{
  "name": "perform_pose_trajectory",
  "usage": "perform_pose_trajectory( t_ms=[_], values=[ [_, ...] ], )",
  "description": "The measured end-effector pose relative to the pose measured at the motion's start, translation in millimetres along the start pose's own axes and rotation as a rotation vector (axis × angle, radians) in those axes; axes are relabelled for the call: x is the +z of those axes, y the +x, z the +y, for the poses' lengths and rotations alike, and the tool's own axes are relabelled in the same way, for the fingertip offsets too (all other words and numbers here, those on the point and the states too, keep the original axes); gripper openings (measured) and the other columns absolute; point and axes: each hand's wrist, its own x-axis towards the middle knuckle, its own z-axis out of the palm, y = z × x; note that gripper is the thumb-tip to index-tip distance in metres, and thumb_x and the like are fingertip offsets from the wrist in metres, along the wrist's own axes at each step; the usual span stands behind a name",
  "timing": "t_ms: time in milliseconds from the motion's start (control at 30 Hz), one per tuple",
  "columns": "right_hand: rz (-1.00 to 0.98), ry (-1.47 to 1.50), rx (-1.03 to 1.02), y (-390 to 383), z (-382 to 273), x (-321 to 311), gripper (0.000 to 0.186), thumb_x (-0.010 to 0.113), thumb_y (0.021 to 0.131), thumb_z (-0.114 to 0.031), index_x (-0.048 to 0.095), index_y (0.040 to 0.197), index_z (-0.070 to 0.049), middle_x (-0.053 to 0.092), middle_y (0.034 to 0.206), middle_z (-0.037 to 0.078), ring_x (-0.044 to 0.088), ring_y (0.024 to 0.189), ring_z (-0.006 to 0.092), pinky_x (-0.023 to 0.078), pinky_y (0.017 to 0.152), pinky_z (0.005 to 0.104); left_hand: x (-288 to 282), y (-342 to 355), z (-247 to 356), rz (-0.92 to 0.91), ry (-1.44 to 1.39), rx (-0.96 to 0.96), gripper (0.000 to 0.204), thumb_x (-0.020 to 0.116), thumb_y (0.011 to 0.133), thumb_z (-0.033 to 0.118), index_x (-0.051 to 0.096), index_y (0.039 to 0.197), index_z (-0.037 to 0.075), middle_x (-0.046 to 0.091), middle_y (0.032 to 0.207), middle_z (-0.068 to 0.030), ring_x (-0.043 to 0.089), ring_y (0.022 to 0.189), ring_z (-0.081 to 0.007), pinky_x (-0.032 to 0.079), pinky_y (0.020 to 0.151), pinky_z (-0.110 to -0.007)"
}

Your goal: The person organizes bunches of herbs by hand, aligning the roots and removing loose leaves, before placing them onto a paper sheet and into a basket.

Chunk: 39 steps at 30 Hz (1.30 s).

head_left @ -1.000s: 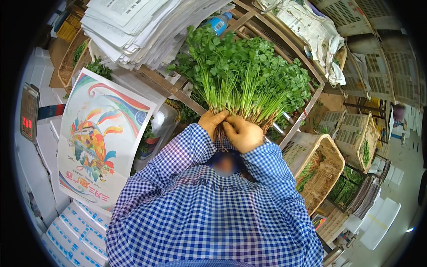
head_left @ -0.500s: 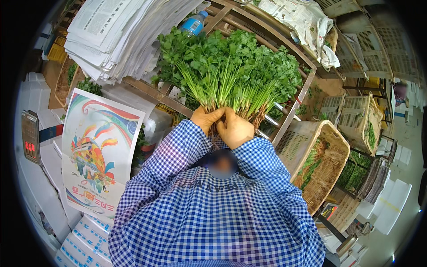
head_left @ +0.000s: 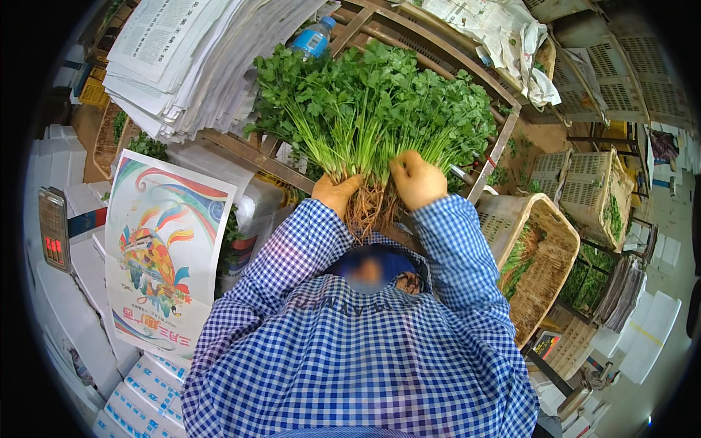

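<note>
Pointing leaf-end away from the wearer, the bunch of greens (head_left: 365, 120) sits in front of the chest, over a brown metal frame (head_left: 499, 150). Long axis runs from the body outward, roots (head_left: 371, 212) nearest the checked shirt (head_left: 358, 350). Stems spread like a fan: left ones lean out to the left, middle ones run nearly straight ahead, right ones slant to the right.

Leaves full, bright to deep green, lobed and frilly, packed in a broad crown wider than the base. Stems thin, pale green. Roots tan to reddish brown, stringy, tangled, dangling between the two hands.

Left hand (head_left: 338, 193): closed on the left side of the base, thumb across the front; its other fingers mostly hidden behind the stems. Right hand (head_left: 418, 180): fingers curled narrow, holding stems at the right side, a little higher than the left; number of stems held cannot be told.

Around it: blue-labelled bottle (head_left: 314, 40) just beyond the leaves, paper stack (head_left: 175, 66) to the left, pale crate (head_left: 537, 292) at right with more greens inside.
</note>
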Motion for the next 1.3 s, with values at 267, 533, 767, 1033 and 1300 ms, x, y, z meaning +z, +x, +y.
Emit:
perform_pose_trajectory(
  t_ms=[267,533,767,1033,1300],
  values=[
    [-0.103,1.322,-0.244,-92,139,-44,0.031,0.066,0.093,-0.022,0.059,0.117,-0.005,0.067,0.082,0.004,0.061,0.061,0.0094,0.052,0.052,0.0250,-9,15,-14,0.063,0.105,-0.031,0.053,0.069,0.091,0.021,0.050,0.128,-0.011,0.060,0.125,-0.0251,0.061,0.114,-0.0305,0.049,0.101,-0.039],
    [0.298,0.972,0.380,-80,100,-10,0.043,0.064,0.095,-0.036,0.060,0.126,-0.008,0.071,0.082,0.009,0.064,0.060,0.0147,0.054,0.053,0.0262,26,-3,20,-0.005,0.549,0.038,0.090,0.082,0.079,0.022,0.028,0.141,-0.017,0.046,0.139,-0.0319,0.050,0.127,-0.0360,0.043,0.109,-0.039],
    [0.169,0.031,0.105,-53,27,35,0.042,0.059,0.094,-0.043,0.064,0.123,-0.014,0.073,0.085,0.013,0.071,0.070,0.0258,0.057,0.066,0.0378,44,14,3,-0.056,0.936,0.228,0.062,0.076,0.083,0.022,0.045,0.131,-0.004,0.066,0.123,-0.0133,0.064,0.110,-0.0248,0.049,0.100,-0.032],
    [0.099,-0.137,0.108,-43,34,29,0.042,0.056,0.094,-0.046,0.069,0.113,-0.011,0.072,0.077,0.013,0.071,0.074,0.0295,0.057,0.067,0.0399,38,38,-2,-0.219,0.454,0.161,0.052,0.061,0.094,0.023,0.045,0.136,-0.003,0.060,0.132,-0.0127,0.057,0.120,-0.0255,0.045,0.105,-0.035],
    [-0.053,0.064,0.111,-42,24,47,0.040,0.060,0.091,-0.036,0.064,0.117,-0.006,0.072,0.083,0.014,0.071,0.075,0.0295,0.057,0.071,0.0388,50,23,18,-0.199,0.598,0.028,0.039,0.077,0.083,0.015,0.066,0.113,-0.006,0.071,0.109,-0.0171,0.067,0.099,-0.0220,0.055,0.088,-0.033]
  ],
)
